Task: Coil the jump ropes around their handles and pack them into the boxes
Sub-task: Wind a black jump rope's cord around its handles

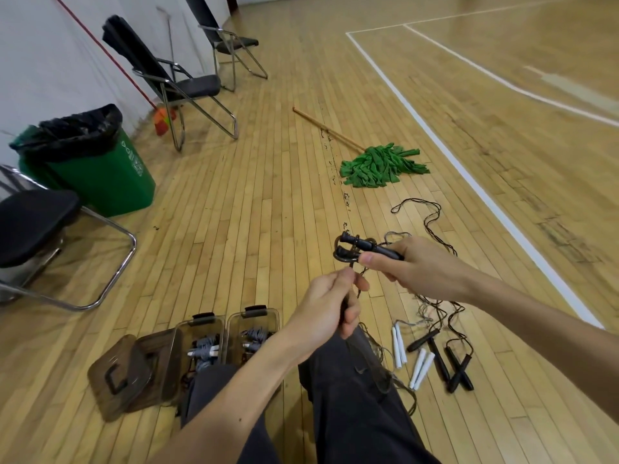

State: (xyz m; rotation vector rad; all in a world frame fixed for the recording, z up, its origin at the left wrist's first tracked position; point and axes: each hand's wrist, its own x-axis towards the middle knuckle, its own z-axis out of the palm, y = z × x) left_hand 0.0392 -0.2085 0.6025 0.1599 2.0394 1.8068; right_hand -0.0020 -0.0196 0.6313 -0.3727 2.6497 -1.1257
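the right hand point(413, 267) grips the paired black handles point(366, 246), long axis running 10 to 4 o'clock, tips leftward. the left hand point(330, 306), at 7 o'clock of them, pinches the rope point(339, 259) and looks nearer for winding. the open boxes point(231, 324) lie at 7 o'clock.

The person is wearing dark charcoal trousers point(351, 413), creasing softly at the knees. Above the trousers, both forearms point(234, 396) are showing bare.
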